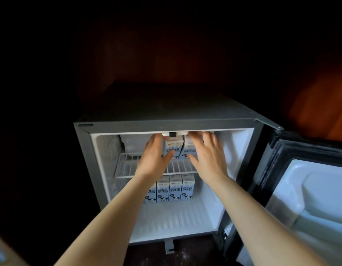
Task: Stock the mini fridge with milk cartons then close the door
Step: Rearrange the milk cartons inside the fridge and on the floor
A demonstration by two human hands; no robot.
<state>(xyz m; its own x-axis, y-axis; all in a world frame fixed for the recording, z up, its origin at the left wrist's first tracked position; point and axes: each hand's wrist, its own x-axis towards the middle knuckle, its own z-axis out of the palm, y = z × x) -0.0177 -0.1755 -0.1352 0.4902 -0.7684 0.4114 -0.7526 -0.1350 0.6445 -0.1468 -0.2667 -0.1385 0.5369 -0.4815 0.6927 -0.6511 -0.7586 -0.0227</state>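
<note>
The grey mini fridge stands open, its door swung out to the right. On the upper wire shelf two blue-and-white milk cartons stand side by side. My left hand grips the left carton, fingers behind it and thumb across its front. My right hand wraps the right carton the same way. Below the shelf, a row of several matching cartons stands on the fridge floor, the leftmost partly hidden by my left forearm.
A frosted white compartment fills the upper left of the fridge behind the shelf. The white fridge floor in front of the lower row is bare. Dark wooden cabinet walls surround the fridge. A blurred blue-and-tan object shows at bottom left.
</note>
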